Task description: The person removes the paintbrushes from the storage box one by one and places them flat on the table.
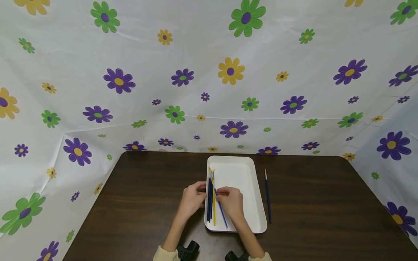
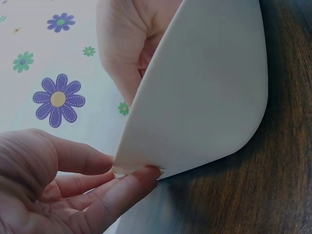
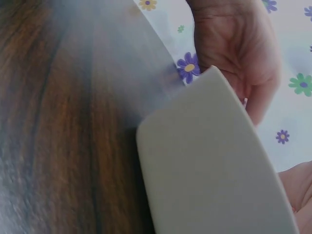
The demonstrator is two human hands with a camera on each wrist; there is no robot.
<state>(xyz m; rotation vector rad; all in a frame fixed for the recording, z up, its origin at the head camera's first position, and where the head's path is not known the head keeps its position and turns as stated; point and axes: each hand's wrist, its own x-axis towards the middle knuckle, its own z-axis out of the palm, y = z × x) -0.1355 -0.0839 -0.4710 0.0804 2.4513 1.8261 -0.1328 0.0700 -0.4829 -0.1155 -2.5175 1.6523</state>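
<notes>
The left hand [image 1: 192, 198] pinches the near-left edge of the white tray [image 1: 241, 170], the right hand [image 1: 232, 203] pinches a blue paintbrush [image 1: 223, 215] slanting inside it, and flowered cloth [image 1: 202, 58] rises beyond the table [image 1: 326, 206].

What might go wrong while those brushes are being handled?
The blue brush in the right fingers slants close to the yellow brush and might knock it askew. The left fingers hold the edge of the tray; a tug might shift everything. The dark brush outside the tray might roll if bumped.
</notes>
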